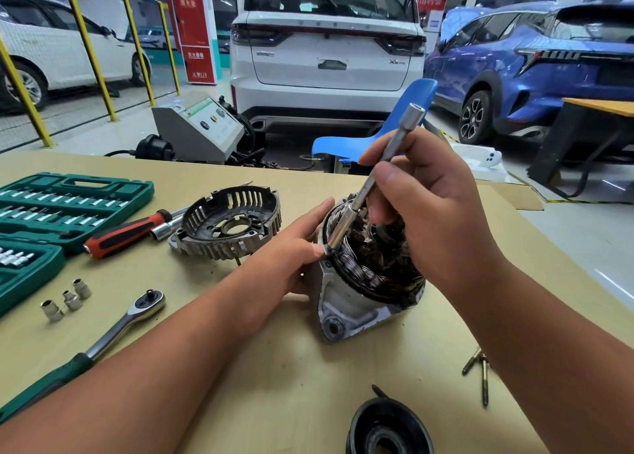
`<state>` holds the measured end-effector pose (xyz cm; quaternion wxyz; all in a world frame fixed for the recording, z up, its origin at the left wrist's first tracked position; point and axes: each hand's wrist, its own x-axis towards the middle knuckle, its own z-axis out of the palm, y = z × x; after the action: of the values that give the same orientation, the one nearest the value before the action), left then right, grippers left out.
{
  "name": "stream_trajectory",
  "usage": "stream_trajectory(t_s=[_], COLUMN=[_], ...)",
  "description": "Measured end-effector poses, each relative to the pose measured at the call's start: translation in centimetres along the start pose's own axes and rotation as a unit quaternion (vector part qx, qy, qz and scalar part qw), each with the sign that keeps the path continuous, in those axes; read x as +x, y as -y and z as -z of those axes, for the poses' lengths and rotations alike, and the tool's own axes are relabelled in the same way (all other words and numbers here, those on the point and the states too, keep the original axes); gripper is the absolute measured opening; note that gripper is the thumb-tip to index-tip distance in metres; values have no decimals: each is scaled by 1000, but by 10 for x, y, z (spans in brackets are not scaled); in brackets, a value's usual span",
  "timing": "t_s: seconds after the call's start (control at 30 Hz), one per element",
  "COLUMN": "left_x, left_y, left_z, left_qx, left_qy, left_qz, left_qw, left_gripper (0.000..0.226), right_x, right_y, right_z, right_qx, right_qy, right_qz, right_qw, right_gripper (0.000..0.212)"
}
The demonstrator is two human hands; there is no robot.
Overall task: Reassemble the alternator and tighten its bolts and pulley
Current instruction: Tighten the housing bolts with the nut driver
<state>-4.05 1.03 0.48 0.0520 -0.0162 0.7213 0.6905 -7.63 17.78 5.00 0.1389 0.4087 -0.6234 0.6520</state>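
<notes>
At mid-tabletop (274,368), a touch right of centre, stands the alternator (346,302), and from the head view it's plainly only half built. Its open end faces up with the copper windings bare. Its mounting ear points toward the near edge, and its axis runs roughly upright, leaning a little away.

The right hand (429,213) has its grip clamped on the extension (374,179), pinched partway up the bar. That bar slants from its socket tip at the housing's left rim up and away to the right, with the drive end pointing at the cars. Whatever fastener sits under the tip is hidden. The left hand (298,247) has its grip apart, with fairly straight fingers pressed to the housing's left side and the thumb tip right at the socket.

What's done? The stator is seated in the front housing, and I'd judge a fastener at the rim is being run in by hand. Plenty is left:

- The cover (233,223) lies off the alternator, just to its left, dished side up.
- What looks like the pulley (387,429) waits at the near edge.
- The long bolts (480,371) lie loose toward the right edge.

The ratchet (130,320) lies idle toward the near left corner, beside three loose sockets (68,299). A driver (127,234) rests against the open case (68,206) at the left edge. Final tightening looks to be some way off.
</notes>
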Motion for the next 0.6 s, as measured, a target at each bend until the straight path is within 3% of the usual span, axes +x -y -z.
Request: stream_trajectory(t_s=[0.13,0.23,0.6], left_x=[-1,-3,-1], left_y=[2,2,8], left_z=[2,3,6], left_qx=[1,6,20], left_qy=[14,17,28], left_qz=[-11,-10,-27], left_qw=[1000,1000,999], left_gripper=[75,94,93], right_x=[-1,-1,0], right_y=[2,3,2], right_z=[0,0,-2], right_qx=[0,-2,-13], right_qy=[8,10,2], right_qz=[1,-3,-4], right_qw=[1000,1000,1000], right_gripper=[16,11,15])
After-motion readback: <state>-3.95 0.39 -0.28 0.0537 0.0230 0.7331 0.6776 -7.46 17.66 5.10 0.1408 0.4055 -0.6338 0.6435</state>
